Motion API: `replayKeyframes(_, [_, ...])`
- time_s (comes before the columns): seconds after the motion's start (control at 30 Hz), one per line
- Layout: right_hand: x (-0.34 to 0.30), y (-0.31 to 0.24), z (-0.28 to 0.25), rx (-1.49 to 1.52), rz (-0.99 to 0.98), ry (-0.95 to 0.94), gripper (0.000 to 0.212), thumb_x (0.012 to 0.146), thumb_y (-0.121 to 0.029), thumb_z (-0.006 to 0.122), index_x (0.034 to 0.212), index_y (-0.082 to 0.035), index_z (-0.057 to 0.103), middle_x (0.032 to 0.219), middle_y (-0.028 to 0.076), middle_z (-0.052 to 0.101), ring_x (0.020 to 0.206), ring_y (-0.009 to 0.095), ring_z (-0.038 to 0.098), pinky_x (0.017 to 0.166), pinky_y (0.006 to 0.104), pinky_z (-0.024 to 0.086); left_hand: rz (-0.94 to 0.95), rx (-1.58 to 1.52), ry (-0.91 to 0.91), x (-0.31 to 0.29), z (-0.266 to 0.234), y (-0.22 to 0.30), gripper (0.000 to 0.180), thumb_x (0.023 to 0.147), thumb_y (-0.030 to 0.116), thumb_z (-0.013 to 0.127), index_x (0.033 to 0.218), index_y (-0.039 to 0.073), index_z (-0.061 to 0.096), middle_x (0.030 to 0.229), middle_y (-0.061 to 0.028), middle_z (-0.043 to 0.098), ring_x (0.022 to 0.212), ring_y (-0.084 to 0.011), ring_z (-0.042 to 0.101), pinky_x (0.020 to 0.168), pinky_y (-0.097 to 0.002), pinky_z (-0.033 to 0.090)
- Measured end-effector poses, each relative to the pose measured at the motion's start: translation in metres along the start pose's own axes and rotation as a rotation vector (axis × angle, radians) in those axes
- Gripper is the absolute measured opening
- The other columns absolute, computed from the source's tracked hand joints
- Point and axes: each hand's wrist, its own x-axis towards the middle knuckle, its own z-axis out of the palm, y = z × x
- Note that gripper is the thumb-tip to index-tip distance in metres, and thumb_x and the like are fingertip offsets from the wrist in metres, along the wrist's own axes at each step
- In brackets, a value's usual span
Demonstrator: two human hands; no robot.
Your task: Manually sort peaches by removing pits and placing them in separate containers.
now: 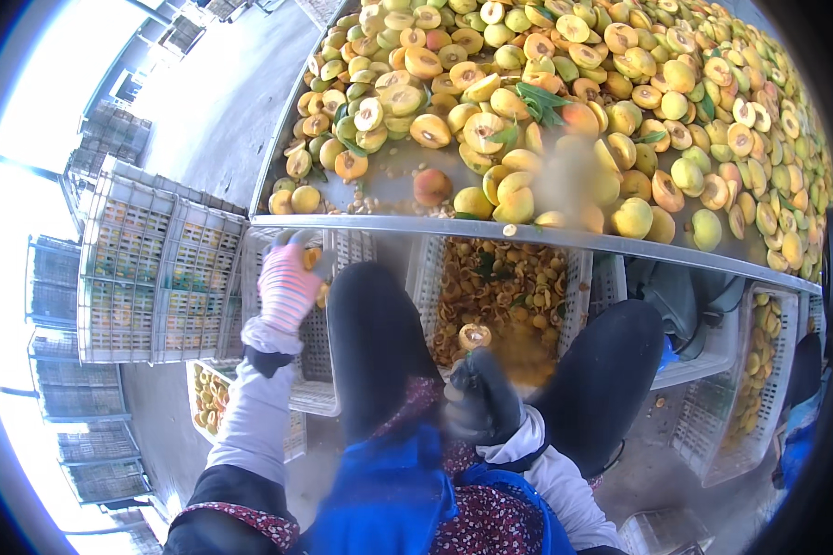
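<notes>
My left hand (285, 282), in a pink-and-white striped glove with grey fingertips, reaches over a white plastic crate (319, 398) below the table's front edge. Its fingers are apart, and orange fruit pieces (322, 294) show beside them. In front of my lap, my right hand (481, 402) is closed in a dark glove. A cut peach-like fruit half (474, 336), its pit hollow facing up, shows just above that fist. Whatever lies inside the fist is hidden. Beyond it, between my knees, a crate (423, 296) holds many fruit scraps and some leaves (491, 268).
A metal-edged table (361, 222) ahead carries a heap of halved and whole fruit (565, 74). Stacked crates (162, 268) stand at the left, with a fruit-filled crate (208, 398) on the floor. Another fruit crate (713, 416) and someone's blue clothing (796, 453) are at the right.
</notes>
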Motion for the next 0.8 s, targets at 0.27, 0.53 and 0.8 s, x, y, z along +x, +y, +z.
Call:
replayKeyframes(0.27, [0.007,-0.017,0.018,-0.423,-0.159,0.518,0.042,0.094,-0.049,0.045,0.084,-0.010,0.053,0.055,-0.002,0.042,0.039,0.008,0.033,0.035,0.0213,0.026,0.290,0.041,-0.311,0.115,0.030,0.151,0.041,0.075,0.030,0.070,0.106,0.005,0.059,0.100,-0.0191,0.062,0.093,-0.0339,0.061,0.077,-0.0422,0.049])
replayKeyframes(0.53, [0.000,-0.039,0.071,-0.550,-0.365,0.226,0.041,0.093,-0.046,0.048,0.091,-0.006,0.055,0.053,-0.001,0.045,0.039,0.008,0.039,0.035,0.0217,0.030,-0.003,-1.531,-0.815,0.001,-0.001,0.153,0.051,0.078,0.021,0.062,0.124,0.001,0.050,0.109,-0.0066,0.060,0.102,-0.0127,0.056,0.086,-0.0245,0.045])
replayKeyframes(0.8, [0.021,-0.014,0.017,-1.729,-1.032,0.668,0.025,0.093,-0.027,0.052,0.105,-0.006,0.056,0.074,0.007,0.062,0.053,0.021,0.057,0.045,0.0313,0.043,-0.317,-1.870,-0.621,-0.072,0.022,0.159,0.045,0.088,0.038,0.060,0.118,0.006,0.054,0.099,-0.0033,0.058,0.093,-0.0114,0.055,0.085,-0.0251,0.042])
